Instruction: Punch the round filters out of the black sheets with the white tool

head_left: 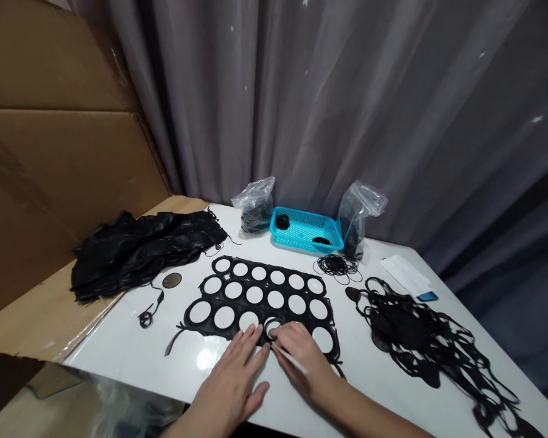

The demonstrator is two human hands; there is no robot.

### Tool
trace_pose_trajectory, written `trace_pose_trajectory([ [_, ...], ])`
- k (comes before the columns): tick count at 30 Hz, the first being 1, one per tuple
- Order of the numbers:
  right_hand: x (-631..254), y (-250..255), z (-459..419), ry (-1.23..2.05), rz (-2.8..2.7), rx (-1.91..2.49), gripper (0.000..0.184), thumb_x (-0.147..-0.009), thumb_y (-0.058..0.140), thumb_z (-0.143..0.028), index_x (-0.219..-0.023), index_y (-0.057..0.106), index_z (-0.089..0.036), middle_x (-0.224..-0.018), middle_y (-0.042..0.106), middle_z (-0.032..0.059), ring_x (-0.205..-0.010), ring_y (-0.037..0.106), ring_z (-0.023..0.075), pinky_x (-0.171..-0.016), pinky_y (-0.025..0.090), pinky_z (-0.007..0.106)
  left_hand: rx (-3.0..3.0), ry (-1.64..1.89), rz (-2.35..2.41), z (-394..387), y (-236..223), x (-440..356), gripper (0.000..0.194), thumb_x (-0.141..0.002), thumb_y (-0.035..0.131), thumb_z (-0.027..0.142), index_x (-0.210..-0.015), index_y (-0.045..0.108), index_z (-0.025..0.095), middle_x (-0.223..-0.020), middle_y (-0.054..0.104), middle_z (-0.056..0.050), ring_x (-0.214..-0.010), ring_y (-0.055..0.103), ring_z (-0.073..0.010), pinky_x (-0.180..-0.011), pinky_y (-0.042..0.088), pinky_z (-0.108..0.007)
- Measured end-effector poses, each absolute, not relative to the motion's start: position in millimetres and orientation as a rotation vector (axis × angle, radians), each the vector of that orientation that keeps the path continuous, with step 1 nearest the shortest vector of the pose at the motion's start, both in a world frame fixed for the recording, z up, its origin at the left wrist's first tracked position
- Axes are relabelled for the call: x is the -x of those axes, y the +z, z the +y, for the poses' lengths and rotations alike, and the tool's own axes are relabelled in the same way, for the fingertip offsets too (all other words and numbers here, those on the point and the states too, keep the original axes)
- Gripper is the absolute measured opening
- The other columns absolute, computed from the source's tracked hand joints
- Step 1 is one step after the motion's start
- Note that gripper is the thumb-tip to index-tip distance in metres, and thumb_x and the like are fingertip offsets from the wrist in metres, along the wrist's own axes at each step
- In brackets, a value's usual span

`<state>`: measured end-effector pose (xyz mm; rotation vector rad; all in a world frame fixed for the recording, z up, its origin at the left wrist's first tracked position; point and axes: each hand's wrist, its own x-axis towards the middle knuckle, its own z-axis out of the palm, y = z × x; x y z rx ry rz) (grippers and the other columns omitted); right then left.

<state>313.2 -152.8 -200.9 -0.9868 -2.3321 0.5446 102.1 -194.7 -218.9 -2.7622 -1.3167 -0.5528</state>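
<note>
A black rubber sheet point(265, 297) with several rows of round holes lies on the white table point(119, 347). My left hand point(231, 380) rests flat on the sheet's near edge, holding nothing. My right hand point(301, 365) pinches a thin white stick point(292, 359), whose tip reaches a black rubber ring point(273, 328). That ring sits in a hole of the sheet, just beyond my right fingers. The fingers of my two hands nearly touch. The tip of the stick is partly hidden by my fingers.
A blue plastic basket point(305, 230) holding black pieces stands between clear bags point(257, 205) point(358, 213) at the back. Thin black rings point(338, 266) lie in a pile. Black rubber scraps lie left point(146, 252) and right point(420, 334). Cardboard point(50, 152) stands at the left.
</note>
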Motion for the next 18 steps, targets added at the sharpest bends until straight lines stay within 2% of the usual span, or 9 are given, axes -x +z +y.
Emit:
trace_pose_trajectory([
  [3,-311,-204,-151,0.293,-2.465,0.915,0.021,-0.089,0.053,-0.011,-0.109,0.057,-0.019,-0.112,0.068,0.0116,-0.098,0.059,0.0278,-0.085,0.042,0.042,2.760,-0.570,-1.300,-194,-220,-101,0.056,-0.087,0.061,0.022,-0.142,0.049,0.018,-0.154,0.042,-0.016,-0.140,0.043,-0.0331,-0.107,0.048,-0.049],
  [7,-327,-201,-105,0.179,-2.374,1.170,0.016,-0.091,0.046,-0.010,-0.093,0.059,-0.020,-0.090,0.068,0.0088,-0.085,0.058,0.0247,-0.080,0.040,0.039,2.769,-0.557,-1.301,-192,-220,-100,0.054,-0.088,0.060,0.023,-0.141,0.051,0.020,-0.156,0.041,-0.012,-0.141,0.042,-0.0341,-0.108,0.047,-0.049],
  [10,-351,-196,-55,0.135,-2.145,1.416,0.018,-0.093,0.042,-0.016,-0.082,0.055,-0.021,-0.076,0.063,0.0063,-0.074,0.055,0.0225,-0.073,0.038,0.035,2.757,-0.533,-1.273,-192,-224,-98,0.059,-0.086,0.061,0.022,-0.144,0.049,0.020,-0.156,0.040,-0.012,-0.140,0.042,-0.0351,-0.106,0.049,-0.049],
  [14,-369,-192,-19,0.415,-1.908,1.481,0.020,-0.092,0.046,-0.029,-0.073,0.047,-0.023,-0.069,0.059,0.0007,-0.063,0.053,0.0179,-0.064,0.036,0.029,2.756,-0.595,-1.239,-190,-226,-94,0.062,-0.085,0.064,0.024,-0.145,0.049,0.022,-0.154,0.043,-0.010,-0.137,0.047,-0.0348,-0.103,0.051,-0.046],
  [18,-357,-194,-23,0.804,-1.769,1.452,0.026,-0.087,0.055,-0.036,-0.067,0.043,-0.024,-0.063,0.055,-0.0020,-0.063,0.053,0.0177,-0.061,0.037,0.027,2.810,-0.682,-1.331,-178,-216,-93,0.054,-0.085,0.067,0.028,-0.137,0.056,0.026,-0.144,0.056,-0.007,-0.125,0.058,-0.0305,-0.099,0.055,-0.040],
])
